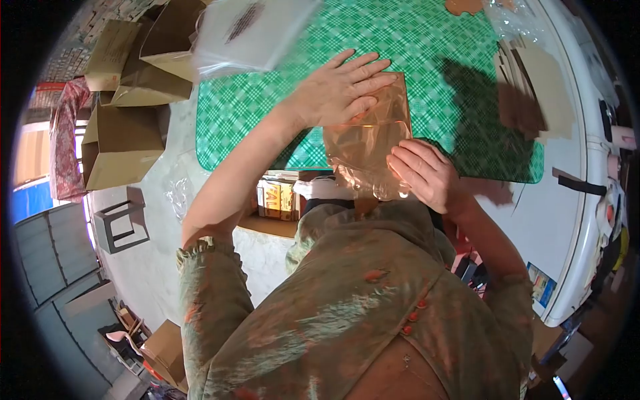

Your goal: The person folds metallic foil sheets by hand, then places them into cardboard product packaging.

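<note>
A flat brown sheet [395, 100] lies at the near edge of the green checked tablecloth [267, 113]. A shiny clear plastic bag [357, 153] covers its lower part, and the bag's crinkled end hangs over the table edge toward my lap. My left hand [353, 87] rests flat on the upper part of the sheet, fingers spread. Lower down at the right side, my right hand [427, 175] has its fingers together on the plastic bag's edge; the thumb is hidden.
A stack of clear plastic bags [257, 33] lies at the table's far left. Brown card pieces [533, 87] sit at the right. Open cardboard boxes [127, 137] stand on the left, near a grey frame [123, 220]. A printed box [277, 200] is under the table.
</note>
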`<state>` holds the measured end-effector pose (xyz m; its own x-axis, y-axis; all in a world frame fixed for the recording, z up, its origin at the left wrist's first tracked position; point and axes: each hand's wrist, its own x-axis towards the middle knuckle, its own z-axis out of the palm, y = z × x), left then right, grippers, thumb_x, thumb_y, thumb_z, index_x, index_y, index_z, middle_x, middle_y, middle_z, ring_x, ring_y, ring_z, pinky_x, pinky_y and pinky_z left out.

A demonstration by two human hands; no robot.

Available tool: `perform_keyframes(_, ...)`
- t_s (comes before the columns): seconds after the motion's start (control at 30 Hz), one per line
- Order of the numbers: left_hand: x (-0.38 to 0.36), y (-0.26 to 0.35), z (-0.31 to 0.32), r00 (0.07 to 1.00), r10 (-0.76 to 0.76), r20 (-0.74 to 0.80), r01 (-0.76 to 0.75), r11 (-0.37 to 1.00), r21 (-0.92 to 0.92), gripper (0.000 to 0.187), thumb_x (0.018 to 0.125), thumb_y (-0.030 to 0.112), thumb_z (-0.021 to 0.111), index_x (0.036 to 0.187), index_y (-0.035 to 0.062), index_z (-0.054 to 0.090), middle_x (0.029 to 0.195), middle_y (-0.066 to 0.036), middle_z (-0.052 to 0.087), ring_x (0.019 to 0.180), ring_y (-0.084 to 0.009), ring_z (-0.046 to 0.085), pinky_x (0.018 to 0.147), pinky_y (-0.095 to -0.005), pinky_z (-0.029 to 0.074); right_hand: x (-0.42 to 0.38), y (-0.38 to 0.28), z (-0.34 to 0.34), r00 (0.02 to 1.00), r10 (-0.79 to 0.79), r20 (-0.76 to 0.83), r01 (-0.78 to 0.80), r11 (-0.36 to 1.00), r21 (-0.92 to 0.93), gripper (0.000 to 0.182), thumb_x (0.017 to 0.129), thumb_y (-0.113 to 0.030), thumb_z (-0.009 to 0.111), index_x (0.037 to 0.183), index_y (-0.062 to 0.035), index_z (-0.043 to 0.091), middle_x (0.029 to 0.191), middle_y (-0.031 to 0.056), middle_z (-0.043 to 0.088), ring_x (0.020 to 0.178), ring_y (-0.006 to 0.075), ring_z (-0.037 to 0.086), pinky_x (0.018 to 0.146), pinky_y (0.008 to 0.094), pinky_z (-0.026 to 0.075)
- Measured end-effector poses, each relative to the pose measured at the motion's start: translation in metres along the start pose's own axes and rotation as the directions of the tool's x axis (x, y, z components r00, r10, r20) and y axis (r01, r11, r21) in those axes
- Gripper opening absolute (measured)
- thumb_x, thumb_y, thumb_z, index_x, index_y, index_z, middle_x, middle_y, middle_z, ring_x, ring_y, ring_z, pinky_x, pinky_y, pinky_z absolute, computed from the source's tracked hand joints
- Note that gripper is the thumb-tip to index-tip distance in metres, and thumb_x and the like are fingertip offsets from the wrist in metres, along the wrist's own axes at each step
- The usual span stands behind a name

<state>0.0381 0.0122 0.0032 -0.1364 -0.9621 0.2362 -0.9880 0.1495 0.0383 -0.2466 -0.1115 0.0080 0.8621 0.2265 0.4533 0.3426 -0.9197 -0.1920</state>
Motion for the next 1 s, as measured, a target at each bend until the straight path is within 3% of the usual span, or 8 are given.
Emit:
perform_keyframes(0.23,-0.001,0.002,-0.004,0.994,0.017,-0.104,-0.015,1.0,0.023,0.062,0.112,0.048,0.04,0.167,0.0191,0.038,0.174,-0.009,0.031,0.16,-0.0314,0.029,0.133,-0.0523,0.018,0.001,-0.011,0.008,0.989,0.128,-0.075,-0.121,0.988,0.099,0.041,0.08,-0.004,0.074,0.12,-0.0006,0.073,0.122,0.0114,0.069,0.119,0.0299,0.065,0.104,0.0438,0.056)
perform_keyframes(0.33,-0.01,0.013,-0.019,0.987,-0.051,-0.15,0.039,0.996,-0.08,0.059,0.113,0.045,0.041,0.165,0.0181,0.041,0.172,-0.013,0.034,0.16,-0.0337,0.03,0.133,-0.0534,0.019,0.004,-0.012,0.007,0.982,0.171,-0.083,-0.161,0.98,0.12,0.04,0.079,-0.001,0.075,0.119,-0.0007,0.073,0.121,0.0107,0.069,0.119,0.0292,0.065,0.102,0.0423,0.057)
perform_keyframes(0.43,-0.042,0.033,-0.039,0.984,-0.149,-0.098,0.121,0.962,-0.245,0.059,0.109,0.042,0.05,0.162,0.0167,0.046,0.169,-0.015,0.04,0.158,-0.0349,0.034,0.132,-0.0551,0.021,0.003,-0.013,0.008,0.977,0.194,-0.093,-0.18,0.974,0.137,0.04,0.079,0.0,0.076,0.118,-0.0008,0.073,0.12,0.0105,0.069,0.118,0.029,0.065,0.101,0.0413,0.057)
perform_keyframes(0.63,-0.107,0.09,-0.06,0.973,-0.232,0.014,0.221,0.906,-0.361,0.067,0.092,0.034,0.073,0.154,0.013,0.057,0.162,-0.013,0.051,0.153,-0.0348,0.044,0.129,-0.0557,0.03,0.006,-0.013,0.012,0.968,0.232,-0.1,-0.214,0.964,0.16,0.039,0.078,0.002,0.074,0.117,-0.0008,0.073,0.119,0.0105,0.069,0.115,0.0294,0.065,0.099,0.0411,0.057)
perform_keyframes(0.77,-0.11,0.108,-0.045,0.946,-0.319,-0.063,0.278,0.896,-0.347,0.073,0.083,0.021,0.08,0.153,0.0131,0.059,0.157,-0.009,0.056,0.151,-0.0316,0.047,0.127,-0.054,0.036,0.006,-0.013,0.013,0.959,0.268,-0.091,-0.249,0.952,0.179,0.039,0.077,0.003,0.073,0.116,-0.0004,0.073,0.117,0.0109,0.069,0.113,0.0305,0.065,0.097,0.0415,0.057)
perform_keyframes(1.0,-0.107,0.11,-0.029,0.894,-0.417,-0.167,0.332,0.864,-0.379,0.047,0.083,0.02,0.083,0.127,0.0054,0.073,0.137,-0.011,0.069,0.135,-0.0307,0.061,0.12,-0.0522,0.042,0.024,-0.01,0.005,0.907,0.414,-0.081,-0.379,0.884,0.272,0.029,0.082,0.006,0.073,0.11,-0.0004,0.072,0.103,0.0113,0.072,0.099,0.0334,0.066,0.086,0.0417,0.056)
